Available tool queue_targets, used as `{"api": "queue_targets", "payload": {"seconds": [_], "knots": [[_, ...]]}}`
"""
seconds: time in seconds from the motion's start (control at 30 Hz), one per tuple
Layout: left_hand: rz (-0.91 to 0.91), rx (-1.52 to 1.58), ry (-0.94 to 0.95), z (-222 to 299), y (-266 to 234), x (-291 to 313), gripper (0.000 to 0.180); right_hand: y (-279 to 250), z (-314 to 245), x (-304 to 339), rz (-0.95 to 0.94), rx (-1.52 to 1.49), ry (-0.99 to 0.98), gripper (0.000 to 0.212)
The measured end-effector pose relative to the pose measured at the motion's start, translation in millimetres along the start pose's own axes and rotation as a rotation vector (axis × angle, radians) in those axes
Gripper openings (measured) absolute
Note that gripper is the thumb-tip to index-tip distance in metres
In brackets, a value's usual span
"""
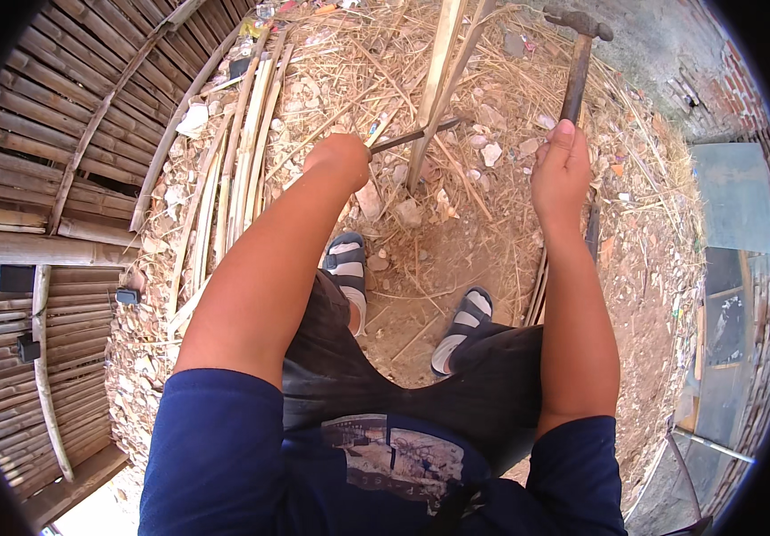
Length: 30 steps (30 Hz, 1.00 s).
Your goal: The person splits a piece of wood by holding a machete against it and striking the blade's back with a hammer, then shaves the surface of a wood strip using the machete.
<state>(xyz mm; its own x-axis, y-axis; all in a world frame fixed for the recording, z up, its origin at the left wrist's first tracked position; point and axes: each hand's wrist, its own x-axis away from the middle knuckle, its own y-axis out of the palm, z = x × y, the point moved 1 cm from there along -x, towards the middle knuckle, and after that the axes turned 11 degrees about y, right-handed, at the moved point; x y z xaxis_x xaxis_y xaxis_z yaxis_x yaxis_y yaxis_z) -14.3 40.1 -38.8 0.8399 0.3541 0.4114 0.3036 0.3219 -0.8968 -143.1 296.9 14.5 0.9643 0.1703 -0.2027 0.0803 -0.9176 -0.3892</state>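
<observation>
Ground (429, 261): straw-strewn dirt.
Bamboo (439, 71): split, roughly upright, toward ground's far edge.
Blade (398, 140): crosswise at bamboo; my left hand (338, 161) grips it, nearer.
Hammer (578, 76): raised rightward, my right hand's (563, 170) grip closed.

A bamboo pole (439, 67) is seen standing on end, leaning slightly; it is split lengthwise into two pale strips above, which are joined toward the lower end. Its top is cut off by the view's upper edge. A knife (400, 139), dark and narrow-bladed, is held crosswise at the split, its tip protruding on the right; blade depth is not discernible. A hammer (577, 71), dull-headed with a worn, dark handle, is held well apart to the right, head at the far end.
</observation>
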Motion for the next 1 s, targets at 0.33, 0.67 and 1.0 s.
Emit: {"api": "queue_targets", "payload": {"seconds": [0.33,0.67,1.0], "knots": [[-0.027,0.017,0.025,13.2,9.1,-12.0,0.029,31.0,78.8,18.4,-0.230,0.493,0.157,0.057],[-0.031,0.074,-0.047,8.1,13.2,-26.7,0.031,7.2,34.1,2.6,0.010,0.297,0.068,0.048],[-0.074,0.054,-0.046,2.5,19.2,-30.7,0.037,19.7,62.0,-4.9,-0.177,0.434,0.197,0.055]]}}
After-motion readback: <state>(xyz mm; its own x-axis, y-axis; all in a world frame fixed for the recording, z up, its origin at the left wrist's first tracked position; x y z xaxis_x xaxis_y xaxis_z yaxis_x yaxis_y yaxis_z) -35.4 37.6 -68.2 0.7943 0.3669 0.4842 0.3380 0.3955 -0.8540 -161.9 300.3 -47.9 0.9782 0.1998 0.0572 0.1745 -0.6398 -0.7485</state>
